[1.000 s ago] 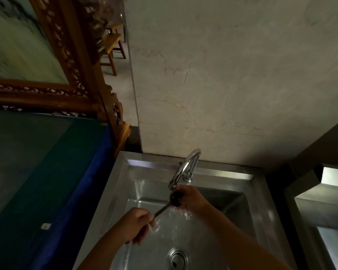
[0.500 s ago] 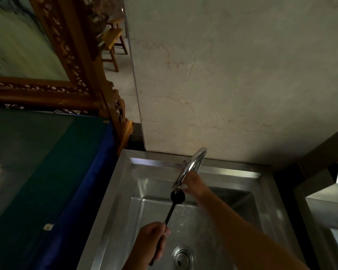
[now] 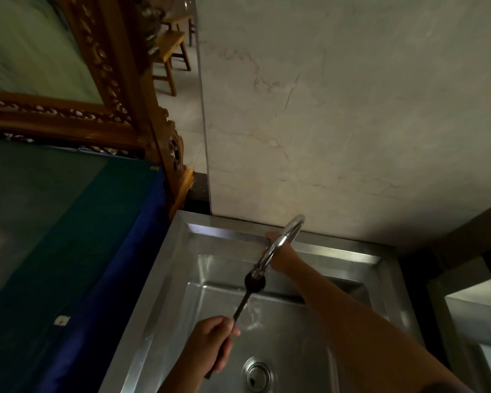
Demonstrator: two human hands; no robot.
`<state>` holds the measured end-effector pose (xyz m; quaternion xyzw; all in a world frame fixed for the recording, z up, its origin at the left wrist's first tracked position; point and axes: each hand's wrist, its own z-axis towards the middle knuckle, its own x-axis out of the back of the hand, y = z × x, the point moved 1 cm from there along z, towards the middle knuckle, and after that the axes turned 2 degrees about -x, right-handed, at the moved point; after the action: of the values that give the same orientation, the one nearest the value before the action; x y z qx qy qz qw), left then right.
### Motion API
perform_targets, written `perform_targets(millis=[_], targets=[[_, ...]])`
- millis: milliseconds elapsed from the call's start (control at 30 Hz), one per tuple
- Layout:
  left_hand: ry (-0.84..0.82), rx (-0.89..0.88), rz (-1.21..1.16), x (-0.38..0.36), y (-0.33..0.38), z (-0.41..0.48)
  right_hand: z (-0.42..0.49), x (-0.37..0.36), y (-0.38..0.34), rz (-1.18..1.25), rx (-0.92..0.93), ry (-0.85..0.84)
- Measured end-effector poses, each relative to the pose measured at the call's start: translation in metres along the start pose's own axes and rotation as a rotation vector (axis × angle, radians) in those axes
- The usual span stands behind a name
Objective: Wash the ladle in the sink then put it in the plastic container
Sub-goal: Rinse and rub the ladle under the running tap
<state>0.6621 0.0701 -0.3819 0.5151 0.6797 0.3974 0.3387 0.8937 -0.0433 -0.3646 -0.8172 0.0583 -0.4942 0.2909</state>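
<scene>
The left hand point(image 3: 210, 340) has its grip clamped on the ladle point(image 3: 243, 302) handle, long axis running up and away to the bowl under the tap point(image 3: 281, 242) over the sink point(image 3: 182, 268), while the right hand point(image 3: 281, 258) reaches behind the spout (its grip hidden, so I cannot tell).

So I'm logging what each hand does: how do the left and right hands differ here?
The left hand is low and near, fist closed round the ladle handle; the right hand reaches far back behind the tap, its grip hidden. The left arm barely shows; the right stretches across the sink. Both are bare.
</scene>
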Motion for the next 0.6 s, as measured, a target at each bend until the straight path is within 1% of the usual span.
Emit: perform_targets(millis=[67,100,167,233,300,367,467,567,600], targets=[[0.002,0.003,-0.009,-0.001,0.002,-0.001,-0.007,-0.003,0.004,-0.102,-0.003,-0.057],[0.003,0.006,-0.01,0.0,0.003,-0.002,-0.013,-0.005,0.003,-0.089,-0.017,-0.047],[-0.005,0.005,0.001,0.001,0.005,-0.003,-0.02,-0.008,0.004,-0.06,0.031,-0.034],[-0.024,-0.002,0.031,0.001,0.009,-0.005,-0.029,-0.007,0.004,0.011,0.05,-0.023],[-0.035,-0.002,0.085,0.004,0.013,-0.007,-0.042,-0.007,0.003,0.14,0.021,0.004],[-0.043,-0.022,0.175,0.008,0.016,-0.011,-0.064,-0.012,0.001,0.243,-0.058,0.026],[-0.026,-0.062,0.355,0.015,0.018,-0.02,-0.104,-0.021,0.002,0.296,-0.166,0.009],[-0.02,-0.108,0.535,0.021,0.027,-0.034,-0.146,-0.026,0.004,0.245,-0.153,0.021],[-0.021,-0.133,0.606,0.023,0.032,-0.039,-0.16,-0.028,0.003,0.227,-0.149,0.058]])
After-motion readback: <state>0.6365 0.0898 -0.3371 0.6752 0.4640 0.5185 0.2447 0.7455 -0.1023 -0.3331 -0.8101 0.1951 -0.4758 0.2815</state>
